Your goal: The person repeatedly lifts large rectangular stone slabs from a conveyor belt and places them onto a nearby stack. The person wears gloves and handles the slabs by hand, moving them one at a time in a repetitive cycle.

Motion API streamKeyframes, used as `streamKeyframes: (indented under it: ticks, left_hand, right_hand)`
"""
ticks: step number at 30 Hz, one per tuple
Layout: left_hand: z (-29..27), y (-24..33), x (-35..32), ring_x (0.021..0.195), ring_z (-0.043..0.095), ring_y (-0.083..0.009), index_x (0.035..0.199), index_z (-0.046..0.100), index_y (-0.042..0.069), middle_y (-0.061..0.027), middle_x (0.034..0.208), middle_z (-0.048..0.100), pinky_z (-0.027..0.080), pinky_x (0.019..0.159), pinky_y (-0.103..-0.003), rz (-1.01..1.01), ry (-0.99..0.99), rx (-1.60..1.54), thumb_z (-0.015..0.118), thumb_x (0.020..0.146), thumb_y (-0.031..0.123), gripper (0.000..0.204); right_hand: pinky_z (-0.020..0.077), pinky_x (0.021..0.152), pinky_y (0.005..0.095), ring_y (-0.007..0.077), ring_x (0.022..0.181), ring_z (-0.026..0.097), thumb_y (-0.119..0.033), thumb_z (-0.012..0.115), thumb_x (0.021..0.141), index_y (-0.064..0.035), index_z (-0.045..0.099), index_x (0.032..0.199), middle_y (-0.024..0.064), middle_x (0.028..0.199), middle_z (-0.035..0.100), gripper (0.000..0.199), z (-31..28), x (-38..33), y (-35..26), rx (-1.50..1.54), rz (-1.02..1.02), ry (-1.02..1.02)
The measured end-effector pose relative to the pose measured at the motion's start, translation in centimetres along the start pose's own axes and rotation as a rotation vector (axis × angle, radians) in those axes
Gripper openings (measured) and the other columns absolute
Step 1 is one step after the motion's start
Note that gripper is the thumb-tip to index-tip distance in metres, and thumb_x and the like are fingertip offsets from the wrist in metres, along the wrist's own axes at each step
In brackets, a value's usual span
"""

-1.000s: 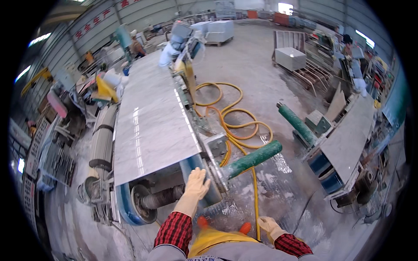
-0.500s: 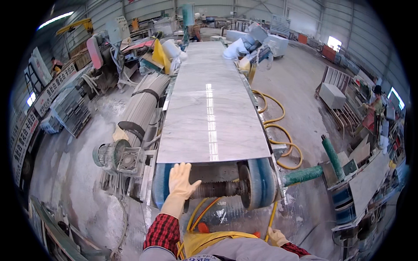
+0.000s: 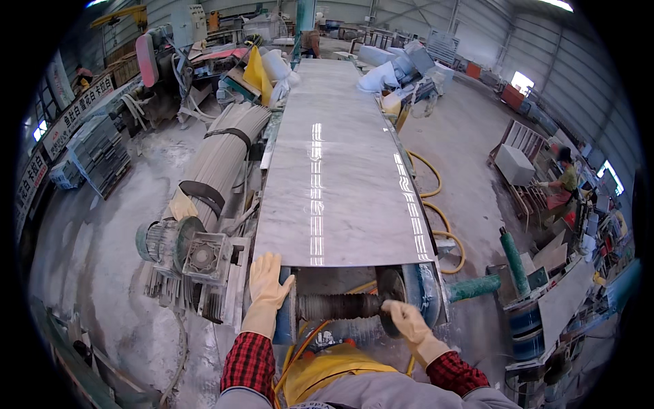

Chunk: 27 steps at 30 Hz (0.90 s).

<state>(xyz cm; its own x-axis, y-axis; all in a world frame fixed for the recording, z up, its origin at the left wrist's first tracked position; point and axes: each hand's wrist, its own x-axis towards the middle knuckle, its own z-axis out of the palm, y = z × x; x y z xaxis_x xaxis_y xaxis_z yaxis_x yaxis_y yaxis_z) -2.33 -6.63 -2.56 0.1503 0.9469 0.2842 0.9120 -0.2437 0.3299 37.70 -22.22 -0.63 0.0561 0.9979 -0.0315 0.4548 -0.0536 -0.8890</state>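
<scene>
A long polished stone slab (image 3: pixel 361 198), white with grey veins, lies flat on a belt conveyor and runs away from me. My left hand (image 3: pixel 268 286), in a cream rubber glove, has its fingers stretched out at the slab's near left corner, over the left blue belt (image 3: pixel 285 310). In a matching glove, my right hand (image 3: pixel 409 324) is raised in front of the right roller wheel (image 3: pixel 392 286), its fingers curled in and nothing visible in them. Between the belts, a dark ribbed roller shaft (image 3: pixel 337 306) shows below the slab's near edge.
Left of the conveyor stand a motor (image 3: pixel 167 245) and a bundle of long strips (image 3: pixel 221 160). A yellow hose (image 3: pixel 446 221) loops along the right side, near a green pipe (image 3: pixel 473 288). Another person (image 3: pixel 562 180) is at the far right, beside a pallet with a white block.
My right hand has risen from beside my waist to the right roller wheel. My left hand stays at the slab's left corner. The view has shifted slightly.
</scene>
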Motion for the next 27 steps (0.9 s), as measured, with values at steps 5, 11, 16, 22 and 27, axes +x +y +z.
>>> streamKeyframes:
  ticks: [5,11,16,22,27]
  left_hand:
    - [0.2,-0.9,2.2,0.148,0.044,-0.0434,0.151,0.056,0.007,-0.0212,0.157,0.053,0.03,0.126,-0.053,0.052,0.069,0.052,0.073,0.095,0.039,0.067]
    - [1.6,0.2,5.7,0.144,0.047,-0.0438,0.149,0.059,0.014,-0.02,0.154,0.056,0.03,0.125,-0.057,0.015,0.13,0.102,0.068,0.099,0.035,0.055]
    - [1.2,1.1,5.2,0.145,0.045,-0.0477,0.149,0.058,0.005,-0.026,0.154,0.054,0.027,0.125,-0.059,0.001,0.042,0.086,0.066,0.097,0.029,0.058]
    - [0.7,-0.4,4.3,0.142,0.051,-0.0434,0.153,0.058,0.006,-0.0248,0.151,0.059,0.034,0.12,-0.058,0.002,-0.001,0.207,0.053,0.109,0.039,0.055]
    - [2.0,-0.5,5.4,0.142,0.052,-0.0382,0.153,0.059,0.013,-0.0183,0.155,0.058,0.034,0.119,-0.055,-0.021,-0.041,0.344,0.046,0.111,0.048,0.056]
  right_hand:
    - [0.0574,0.094,0.0414,0.038,0.1,0.073,-0.018,0.056,0.108,0.0024,0.075,0.115,0.0215,0.106,0.077,0.029,-3.7,7.8,0.1,-0.395,-0.234,0.396]
    - [0.0465,0.112,0.0508,0.0457,0.127,0.058,-0.019,0.063,0.101,0.0036,0.062,0.132,0.0237,0.133,0.067,0.039,-8.2,14.2,3.2,-0.828,-0.399,0.341]
    - [0.042,0.12,0.0494,0.0423,0.139,0.055,-0.025,0.062,0.101,-0.002,0.061,0.139,0.0232,0.144,0.063,0.045,-9.0,15.5,5.1,-0.841,-0.331,0.302]
    - [0.037,0.124,0.0492,0.0415,0.143,0.051,-0.027,0.06,0.102,-0.0014,0.058,0.141,0.0221,0.151,0.058,0.047,-8.8,16.3,3.6,-0.793,-0.337,0.229]
    - [0.0374,0.123,0.0486,0.0409,0.142,0.052,-0.026,0.061,0.102,-0.0017,0.058,0.14,0.0213,0.149,0.059,0.045,-9.1,15.8,3.9,-0.808,-0.366,0.301]
